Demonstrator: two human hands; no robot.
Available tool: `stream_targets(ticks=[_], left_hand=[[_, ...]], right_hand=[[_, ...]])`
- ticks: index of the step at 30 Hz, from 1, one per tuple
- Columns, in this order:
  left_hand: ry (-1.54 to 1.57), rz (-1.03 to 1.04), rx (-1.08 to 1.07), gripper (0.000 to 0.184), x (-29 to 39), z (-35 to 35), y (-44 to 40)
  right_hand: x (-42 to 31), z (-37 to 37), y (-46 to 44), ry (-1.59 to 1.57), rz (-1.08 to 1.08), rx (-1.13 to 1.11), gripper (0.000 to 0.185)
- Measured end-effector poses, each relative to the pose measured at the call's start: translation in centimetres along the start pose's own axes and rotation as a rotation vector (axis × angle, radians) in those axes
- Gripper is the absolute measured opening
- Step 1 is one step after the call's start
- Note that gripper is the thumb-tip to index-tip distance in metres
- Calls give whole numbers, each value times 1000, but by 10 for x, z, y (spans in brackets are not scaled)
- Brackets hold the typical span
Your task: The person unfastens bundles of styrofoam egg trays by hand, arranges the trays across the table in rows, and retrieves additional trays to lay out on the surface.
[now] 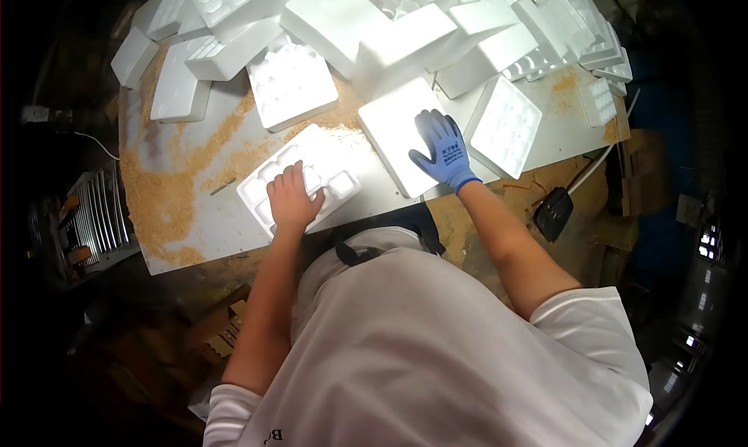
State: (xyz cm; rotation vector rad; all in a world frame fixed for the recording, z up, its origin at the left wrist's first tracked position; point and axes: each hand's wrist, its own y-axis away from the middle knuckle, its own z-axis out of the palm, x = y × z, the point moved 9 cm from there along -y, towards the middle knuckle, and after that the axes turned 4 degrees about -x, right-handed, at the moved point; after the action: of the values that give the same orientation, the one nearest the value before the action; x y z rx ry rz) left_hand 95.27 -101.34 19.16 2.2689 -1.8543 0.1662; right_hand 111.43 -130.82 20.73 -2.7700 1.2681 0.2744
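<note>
My bare left hand [294, 202] rests on a white foam tray [340, 184] with moulded compartments, near the table's front edge. Its fingers reach over the compartments, slightly bent, and the thumb stands apart from them. A blue work glove with dark fingertips covers my right hand [444, 153]. That hand lies flat, fingers spread, on the smooth face of a white foam block [393, 139]. Just right of it, another foam tray [506, 128] shows rows of round hollows facing up.
White foam pieces [331, 19] are heaped along the back of the table [222, 233]. Brown crumbs [167, 190] are scattered over its left side. Another hollowed foam tray [292, 81] lies beyond my left hand. Below the right edge hangs a black box with a cable [553, 213].
</note>
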Motion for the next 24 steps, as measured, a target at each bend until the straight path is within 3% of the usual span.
stream_targets(ticks=[24], left_hand=[[-30, 20, -33, 82, 3, -3, 1]], right_hand=[[-2, -18, 0, -88, -25, 64, 69]])
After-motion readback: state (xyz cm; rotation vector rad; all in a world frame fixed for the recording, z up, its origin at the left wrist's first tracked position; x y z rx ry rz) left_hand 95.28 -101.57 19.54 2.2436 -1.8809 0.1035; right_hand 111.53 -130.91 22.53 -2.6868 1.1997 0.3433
